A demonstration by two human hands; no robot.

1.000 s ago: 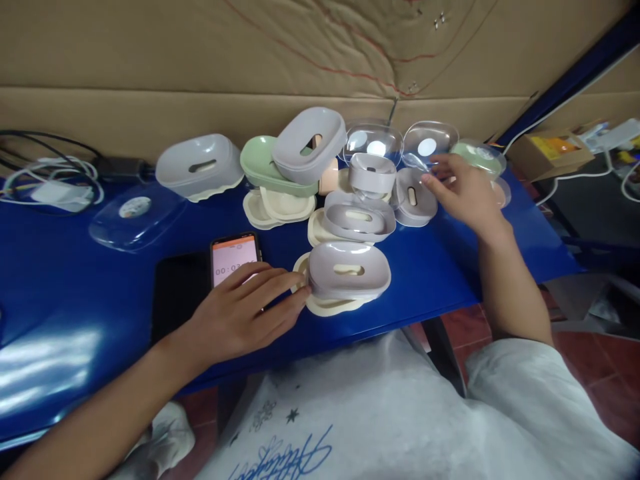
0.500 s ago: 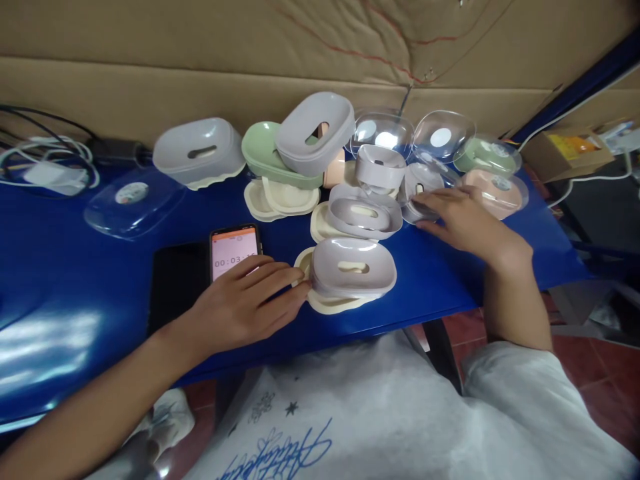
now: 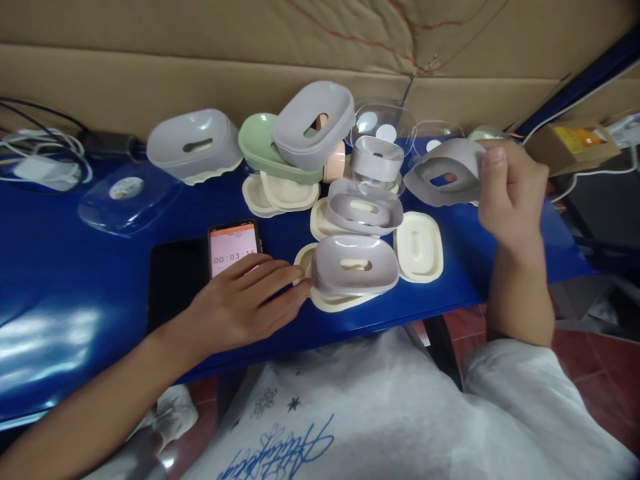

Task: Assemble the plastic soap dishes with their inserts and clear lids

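My right hand (image 3: pixel 515 187) grips the right rim of a grey oval plastic dish (image 3: pixel 425 190) with a slot in its bottom. That dish is lifted and tilted above the table. My left hand (image 3: pixel 250 293) lies with fingers stretched out, its fingertips at the left edge of a cream tray (image 3: pixel 333 303); the thumb is hidden. On this tray sits another grey slotted dish (image 3: pixel 327 267). A third grey dish (image 3: pixel 350 213) stands just behind it. To the right, a cream tray (image 3: pixel 419 247) with a raised middle rests on the blue table.
Farther back are a green dish (image 3: pixel 260 147), a tilted grey dish (image 3: pixel 300 133), stacked cream trays (image 3: pixel 290 197) and clear lids (image 3: pixel 440 133). A phone (image 3: pixel 234 243) shows a timer by my left hand. Cables (image 3: pixel 55 150) lie at far left, a cardboard box (image 3: pixel 570 150) at right.
My right hand has closed on the grey dish at the right and lifted it up and to the right. The cream tray under it is now uncovered. My left hand has hardly moved.
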